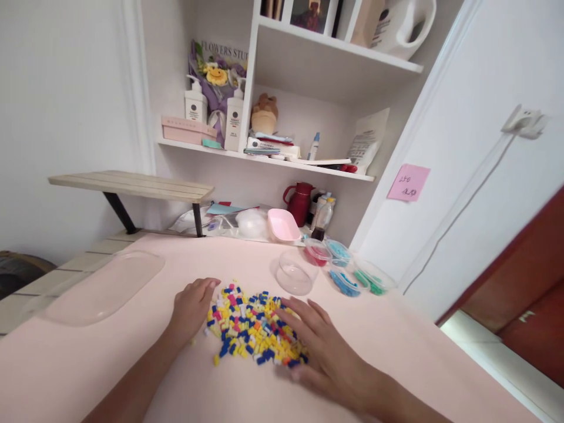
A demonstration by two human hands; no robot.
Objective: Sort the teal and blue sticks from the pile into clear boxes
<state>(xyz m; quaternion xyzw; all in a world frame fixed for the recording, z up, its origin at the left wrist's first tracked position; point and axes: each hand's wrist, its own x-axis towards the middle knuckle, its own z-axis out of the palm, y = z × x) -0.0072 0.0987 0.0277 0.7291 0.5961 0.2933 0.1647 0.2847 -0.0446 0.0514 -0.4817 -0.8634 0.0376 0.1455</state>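
A loose pile of small building bricks (251, 323), mostly yellow and dark blue with some pink and white, lies on the pale pink tabletop (211, 393). My left hand (192, 305) rests along the pile's left edge, fingers stretched out and holding nothing. Over the right side of the pile my right hand (324, 341) reaches with its fingers apart, the fingertips at or just above the bricks; contact cannot be made out. Behind the pile stands a clear round tub (294, 276).
Clear tubs hold red pieces (317, 252), light blue pieces (338, 251), blue pieces (346, 284) and green pieces (374, 282). A clear lid (106, 288) lies at the left. Behind are a pink dish (284, 225), a red jug (300, 202) and a small raised wooden shelf (132, 185).
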